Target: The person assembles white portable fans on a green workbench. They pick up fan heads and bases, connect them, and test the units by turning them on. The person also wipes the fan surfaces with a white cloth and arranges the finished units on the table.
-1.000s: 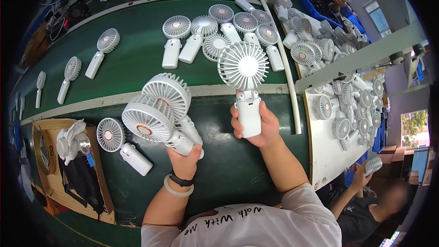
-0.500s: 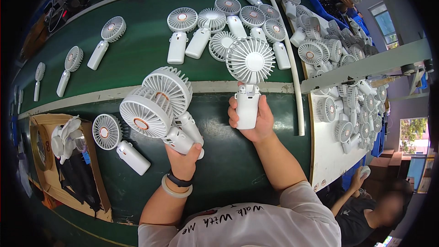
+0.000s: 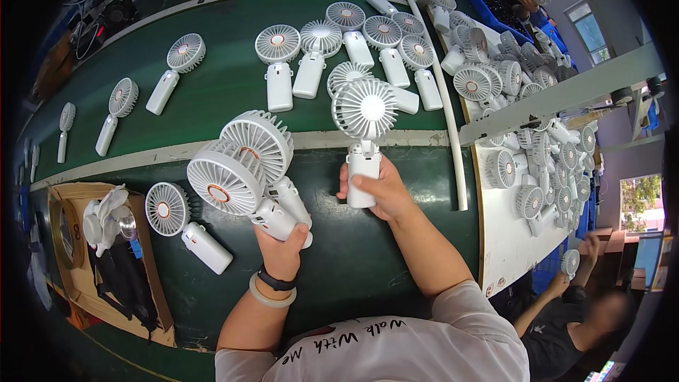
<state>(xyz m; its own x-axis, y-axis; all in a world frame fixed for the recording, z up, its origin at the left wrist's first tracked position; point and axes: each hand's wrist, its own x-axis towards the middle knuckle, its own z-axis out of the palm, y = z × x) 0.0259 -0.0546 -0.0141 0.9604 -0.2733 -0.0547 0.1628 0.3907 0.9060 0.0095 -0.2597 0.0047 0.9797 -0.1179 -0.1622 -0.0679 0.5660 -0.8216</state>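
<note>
Two white handheld fans (image 3: 225, 178) with copper-coloured hubs are gripped together in my left hand (image 3: 281, 249), their heads overlapping up and to the left. My right hand (image 3: 382, 187) is closed round the handle of another white handheld fan (image 3: 364, 107), held upright with its thumb across the handle. Beside my left hand, a single fan (image 3: 167, 210) lies on the green bench (image 3: 346, 276). Beyond my right hand, several more white fans (image 3: 277, 44) lie bunched on the green belt (image 3: 226, 92), partly hidden by the held fan's head.
Spaced-out fans (image 3: 186, 53) lie on the belt's left. An open cardboard box (image 3: 161, 286) with tape and black cloth stands at left. A white pipe (image 3: 453, 117) and metal beam (image 3: 566, 92) edge a white table (image 3: 509, 240) piled with fans. Co-workers sit at right.
My right hand has drawn its fan a little left and down, and its thumb now lies across the handle. Fans on the belt have shifted slightly right. The lower-right co-worker has lowered a fan.
</note>
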